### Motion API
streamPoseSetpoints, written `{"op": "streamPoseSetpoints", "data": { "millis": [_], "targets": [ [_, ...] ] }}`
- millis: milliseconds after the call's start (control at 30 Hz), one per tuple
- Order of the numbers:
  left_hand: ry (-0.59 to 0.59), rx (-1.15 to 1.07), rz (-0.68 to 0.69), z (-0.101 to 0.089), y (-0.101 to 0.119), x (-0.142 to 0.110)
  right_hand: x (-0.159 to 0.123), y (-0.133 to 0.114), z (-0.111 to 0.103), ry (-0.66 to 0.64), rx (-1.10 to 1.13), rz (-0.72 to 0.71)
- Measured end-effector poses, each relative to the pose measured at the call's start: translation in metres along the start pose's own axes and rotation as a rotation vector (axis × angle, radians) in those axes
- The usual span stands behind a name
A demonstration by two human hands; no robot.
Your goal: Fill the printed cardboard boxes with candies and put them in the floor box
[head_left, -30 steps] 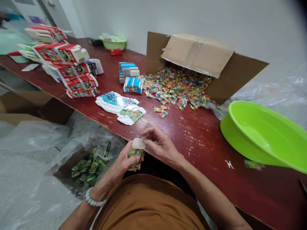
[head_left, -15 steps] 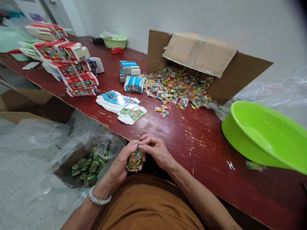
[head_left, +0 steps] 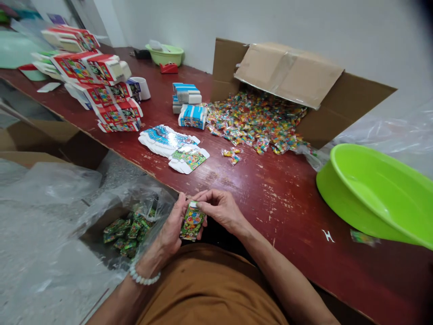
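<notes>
A small green printed carton stands upright at the table's near edge, gripped from the left and below by my left hand. My right hand curls over the carton's white top flap, fingertips pressing on it. Flat, unfolded cartons lie in a small pile on the red table just beyond my hands. Behind them a tipped cardboard box spills several colourful wrapped candies onto the table.
A bright green basin sits at the right. Stacks of red display boxes and blue cartons stand at the left and middle. Below the table's edge, a plastic-lined box holds several finished green cartons.
The carton's top flap, open a second ago, is now folded down under my right fingers. Both hands have drawn slightly closer together on the carton.
</notes>
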State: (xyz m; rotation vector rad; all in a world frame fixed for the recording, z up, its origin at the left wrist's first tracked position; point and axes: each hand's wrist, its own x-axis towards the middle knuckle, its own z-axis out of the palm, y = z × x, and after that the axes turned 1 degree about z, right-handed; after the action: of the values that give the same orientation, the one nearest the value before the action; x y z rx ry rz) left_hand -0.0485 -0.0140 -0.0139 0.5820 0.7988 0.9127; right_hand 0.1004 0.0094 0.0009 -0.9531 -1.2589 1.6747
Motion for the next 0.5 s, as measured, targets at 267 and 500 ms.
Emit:
{"op": "streamPoseSetpoints", "data": {
  "millis": [267,500],
  "targets": [
    [0.154,-0.061,0.02,-0.002,0.001,0.003,-0.012,0.022,0.001,-0.02,-0.405,-0.302],
    [0.586,0.654,0.22,-0.094,0.017,-0.024,0.049,0.021,-0.03,0.189,-0.718,-0.238]
  ]
}}
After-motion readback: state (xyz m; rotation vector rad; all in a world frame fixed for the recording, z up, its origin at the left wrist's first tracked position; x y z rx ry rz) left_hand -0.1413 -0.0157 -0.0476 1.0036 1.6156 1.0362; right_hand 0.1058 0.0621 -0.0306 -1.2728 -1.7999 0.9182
